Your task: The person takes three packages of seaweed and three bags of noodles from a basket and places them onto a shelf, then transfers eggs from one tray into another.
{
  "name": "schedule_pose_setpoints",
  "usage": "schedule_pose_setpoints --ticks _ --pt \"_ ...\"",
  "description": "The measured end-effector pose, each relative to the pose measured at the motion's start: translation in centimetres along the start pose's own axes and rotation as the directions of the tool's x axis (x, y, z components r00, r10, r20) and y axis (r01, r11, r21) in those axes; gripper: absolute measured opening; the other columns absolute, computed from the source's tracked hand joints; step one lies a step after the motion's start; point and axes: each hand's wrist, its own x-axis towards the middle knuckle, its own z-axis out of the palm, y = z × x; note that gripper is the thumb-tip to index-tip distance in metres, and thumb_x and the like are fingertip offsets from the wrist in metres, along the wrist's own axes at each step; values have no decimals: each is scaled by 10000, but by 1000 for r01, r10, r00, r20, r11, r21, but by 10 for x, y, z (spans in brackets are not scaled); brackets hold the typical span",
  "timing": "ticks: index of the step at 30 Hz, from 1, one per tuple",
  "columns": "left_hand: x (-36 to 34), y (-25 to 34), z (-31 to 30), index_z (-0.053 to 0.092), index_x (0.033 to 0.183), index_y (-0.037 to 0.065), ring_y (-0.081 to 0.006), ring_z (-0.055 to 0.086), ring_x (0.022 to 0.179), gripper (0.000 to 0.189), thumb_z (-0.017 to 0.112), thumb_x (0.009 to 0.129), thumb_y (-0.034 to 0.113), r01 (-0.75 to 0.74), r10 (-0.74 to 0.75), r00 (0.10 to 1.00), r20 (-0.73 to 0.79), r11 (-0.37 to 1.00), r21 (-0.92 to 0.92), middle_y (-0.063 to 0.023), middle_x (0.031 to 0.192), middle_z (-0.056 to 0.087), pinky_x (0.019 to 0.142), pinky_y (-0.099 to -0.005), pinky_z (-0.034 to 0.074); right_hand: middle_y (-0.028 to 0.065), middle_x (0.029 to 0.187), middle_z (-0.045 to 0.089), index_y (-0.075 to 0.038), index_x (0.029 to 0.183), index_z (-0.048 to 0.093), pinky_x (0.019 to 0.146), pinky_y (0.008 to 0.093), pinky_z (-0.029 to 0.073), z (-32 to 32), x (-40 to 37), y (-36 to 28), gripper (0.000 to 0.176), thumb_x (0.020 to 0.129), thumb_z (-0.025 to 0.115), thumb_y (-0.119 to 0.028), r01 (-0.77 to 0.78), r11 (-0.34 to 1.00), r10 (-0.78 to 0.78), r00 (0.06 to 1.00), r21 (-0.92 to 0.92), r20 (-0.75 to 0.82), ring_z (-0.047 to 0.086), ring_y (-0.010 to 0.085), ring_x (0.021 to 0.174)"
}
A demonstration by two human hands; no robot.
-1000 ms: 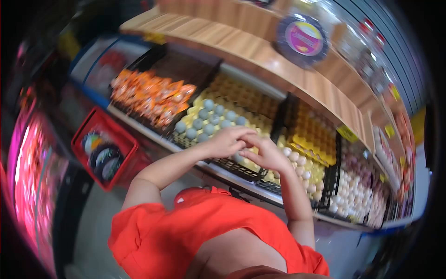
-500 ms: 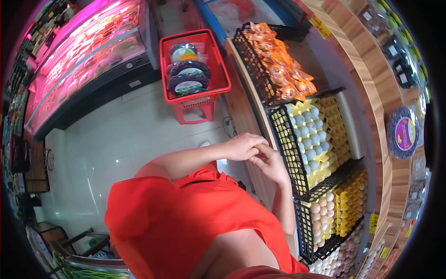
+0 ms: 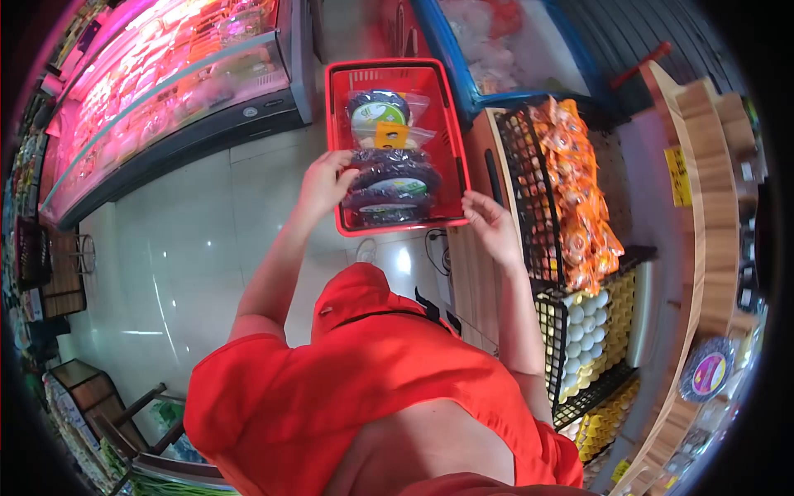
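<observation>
The red shopping basket [image 3: 453,124] sits in front of me with its handle folded along the right rim. In it lie several round dark packs [image 3: 395,175] in clear wrap, with white-and-green labels; they look like dried seaweed. Farther back is a clear zip bag [image 3: 392,135] with an orange-yellow label. My left hand [image 3: 325,186] is at the basket's left rim, its loosely bent fingers reaching inside beside the packs, holding nothing I can see. My right hand [image 3: 494,227] is at the front right corner, fingers loosely apart and fingertips at the rim; firm contact cannot be made out.
A black crate of orange-wrapped packets [image 3: 575,198] stands right of the basket, with egg trays [image 3: 585,339] nearer me. Wooden shelving [image 3: 703,190] lines the far right. A blue-edged freezer [image 3: 463,74] is behind; a pink-lit display case [image 3: 165,140] stands left.
My hands were together near the egg crates; they have separated and reached forward to either side of the basket. The view has shifted, and the basket appears larger and farther right.
</observation>
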Motion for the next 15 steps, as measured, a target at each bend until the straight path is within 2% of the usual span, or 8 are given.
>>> schedule_pose_setpoints --ticks 1,2,5,6,8,11,13,15 --pt "10 -12 -6 577 1077 8 -247 606 884 323 663 777 91 23 -19 999 -29 990 138 -136 947 610 774 -336 492 109 1094 622 -9 1197 546 863 262 459 1 21 8 341 865 597 -71 -15 999 16 999 39 -34 582 140 994" --pt "19 -21 -11 579 1076 26 -300 584 944 352 676 744 94 45 -31 998 -55 960 276 -143 983 600 827 -371 476 113 1100 617 -7 1192 550 858 265 466 2 40 15 338 865 597 -82 -24 999 22 997 -40 -70 580 145 1000" --pt "41 -33 -10 532 1153 41 -328 545 1003 448 683 731 68 25 -56 996 68 921 389 -143 1091 554 883 -386 450 125 1127 609 -43 1186 565 830 300 493 6 87 42 363 831 623 -93 26 972 -53 993 -233 -110 613 195 973" --pt "47 -38 -8 532 1153 41 -328 545 1003 448 683 731 68 29 -65 995 80 921 389 -143 1091 554 883 -386 450 125 1127 609 -43 1186 565 830 300 493 10 98 39 363 831 623 -93 12 973 -39 993 -229 -113 613 195 973" --pt "55 -49 0 531 1153 62 -323 520 1040 482 690 699 39 -65 1 987 163 920 388 -131 1112 541 906 -389 434 141 1152 588 -89 1225 543 832 321 499 18 116 35 447 790 650 -92 -31 869 1 998 -493 -62 604 254 1003" --pt "62 -65 11 535 1147 74 -313 527 1033 491 701 687 35 -80 -2 978 208 920 383 -124 1090 556 914 -387 429 156 1174 565 -118 1267 505 884 348 476 28 136 50 534 759 667 -88 -46 878 30 999 -476 -42 566 289 1063" --pt "66 -69 15 540 1142 77 -307 539 1017 475 694 694 42 -63 -25 969 245 937 344 -120 1070 566 894 -384 439 157 1192 550 -126 1296 473 943 356 433 29 148 58 588 746 680 -93 -20 832 32 999 -555 13 534 293 1106" --pt "68 -73 18 545 1137 79 -300 551 1001 459 687 701 48 -43 -49 958 281 950 309 -115 1049 576 874 -381 449 152 1201 545 -134 1298 473 976 362 402 31 156 62 605 735 693 -111 50 791 49 988 -610 144 523 297 1120"
